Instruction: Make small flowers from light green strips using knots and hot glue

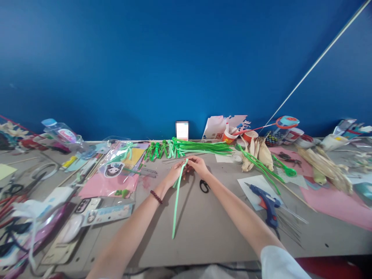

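Observation:
My left hand (173, 173) and my right hand (198, 165) meet over the middle of the table, both with fingers closed on a light green pipe cleaner (177, 209). It bends over at the fingertips, and one long end hangs down toward me between my forearms. Just behind my hands lies a row of green pipe cleaners (206, 147), with twisted, looped ends (158, 150) at the left. Black-handled scissors (204, 186) rest beside my right wrist, their blades hidden under my hand and arm.
A blue glue gun (267, 203) lies on white paper at the right, near dried corn husks (258, 153). On the left are a clear plastic bag (114, 162), pink paper (95, 186), a bottle (62, 131) and a phone (87, 205). A lit screen (182, 131) leans against the blue wall.

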A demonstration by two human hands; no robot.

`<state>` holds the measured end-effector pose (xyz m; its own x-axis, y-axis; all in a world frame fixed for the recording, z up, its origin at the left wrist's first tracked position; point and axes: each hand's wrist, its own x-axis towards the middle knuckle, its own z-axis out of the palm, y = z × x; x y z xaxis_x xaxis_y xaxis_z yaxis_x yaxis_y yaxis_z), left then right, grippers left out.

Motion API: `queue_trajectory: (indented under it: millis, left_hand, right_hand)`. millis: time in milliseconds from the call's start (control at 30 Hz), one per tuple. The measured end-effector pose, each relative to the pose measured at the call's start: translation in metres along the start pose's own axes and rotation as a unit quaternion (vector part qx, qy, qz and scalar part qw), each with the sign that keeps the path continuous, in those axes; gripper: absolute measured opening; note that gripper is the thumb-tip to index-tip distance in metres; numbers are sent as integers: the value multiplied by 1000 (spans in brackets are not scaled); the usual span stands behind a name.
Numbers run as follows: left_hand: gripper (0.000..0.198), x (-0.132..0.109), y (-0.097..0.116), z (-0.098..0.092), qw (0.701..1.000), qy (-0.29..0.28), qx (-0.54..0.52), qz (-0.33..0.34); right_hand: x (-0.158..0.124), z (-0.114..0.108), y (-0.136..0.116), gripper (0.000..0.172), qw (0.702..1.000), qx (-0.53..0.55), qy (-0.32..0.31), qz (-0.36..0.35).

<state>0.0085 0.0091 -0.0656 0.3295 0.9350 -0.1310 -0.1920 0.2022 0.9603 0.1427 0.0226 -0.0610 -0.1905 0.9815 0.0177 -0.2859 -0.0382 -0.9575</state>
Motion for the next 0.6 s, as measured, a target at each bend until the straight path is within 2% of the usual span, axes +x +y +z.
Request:
queue_trajectory:
  millis: [400,600]
  left_hand:
    - [35,5,-9,-4,1000,15,3,13]
    - [40,3,-5,-3,1000,20,17,-1]
  right_hand:
    - [2,-1,1,32,1000,5,-3,11]
    - [0,1,-3,31,1000,4,7,20]
